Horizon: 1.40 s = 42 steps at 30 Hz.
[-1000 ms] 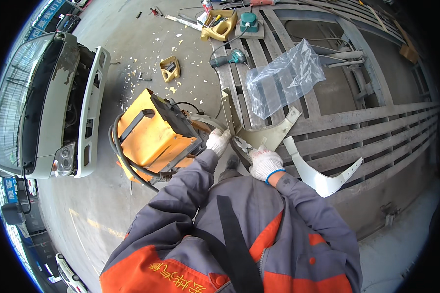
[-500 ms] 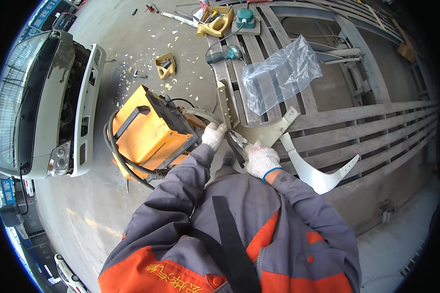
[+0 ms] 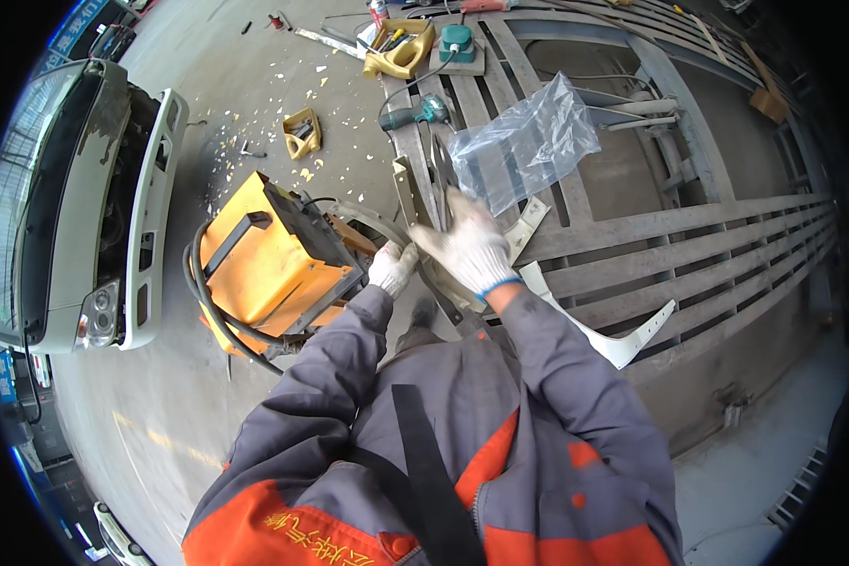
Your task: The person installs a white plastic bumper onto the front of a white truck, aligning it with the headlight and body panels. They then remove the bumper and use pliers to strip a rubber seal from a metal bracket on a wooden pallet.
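Note:
My left hand, in a white knit glove, is closed on the end of a curved metal strip, beside an upright metal bracket. My right hand, gloved too, is raised over the slatted bench edge, thumb apart from the fingers. Long dark metal arms, seemingly of pliers, extend beyond its fingers; motion smears them and the glove hides their lower part. Behind the right hand a pale curved bracket is partly hidden. A white curved bracket lies on the bench to the right.
A yellow machine with a black cable stands left of my hands. On the slatted metal bench are a clear plastic bag, a teal power tool and a yellow tool holder. A white vehicle front stands far left.
My right hand has lifted away from the pale bracket, moving left and farther out with the tool. My left hand stays by the curved strip. The view has shifted slightly.

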### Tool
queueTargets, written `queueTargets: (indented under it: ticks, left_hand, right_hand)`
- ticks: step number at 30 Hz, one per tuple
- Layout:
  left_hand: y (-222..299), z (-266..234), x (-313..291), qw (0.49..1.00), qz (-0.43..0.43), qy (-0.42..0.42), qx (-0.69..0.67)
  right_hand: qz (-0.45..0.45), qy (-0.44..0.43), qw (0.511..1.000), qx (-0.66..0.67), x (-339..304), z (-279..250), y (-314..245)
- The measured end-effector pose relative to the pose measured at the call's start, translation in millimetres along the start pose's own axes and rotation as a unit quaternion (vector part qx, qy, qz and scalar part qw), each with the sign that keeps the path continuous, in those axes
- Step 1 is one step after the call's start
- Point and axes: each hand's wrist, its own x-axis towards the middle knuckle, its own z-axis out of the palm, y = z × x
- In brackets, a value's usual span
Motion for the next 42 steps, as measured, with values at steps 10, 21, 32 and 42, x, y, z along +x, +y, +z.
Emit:
queueTargets:
  ticks: [10, 21, 32, 42]
  left_hand:
    - [59, 1, -22, 0.988, -0.056, -0.007, 0.142]
    - [50, 4, -9, 0.993, -0.113, -0.017, 0.022]
    - [59, 12, -14, 0.964, -0.022, -0.058, 0.257]
    - [50, 20, -14, 0.949, 0.081, -0.049, 0.299]
  right_hand:
    - [0.057, 0.077, 0.994, 0.054, 32, 18, -19]
    - [0.075, 0.165, 0.98, 0.077, 30, 17, -13]
    - [0.136, 0.106, 0.973, 0.155, 22, 18, -23]
    - [0.06, 0.144, 0.986, 0.052, 34, 15, -7]
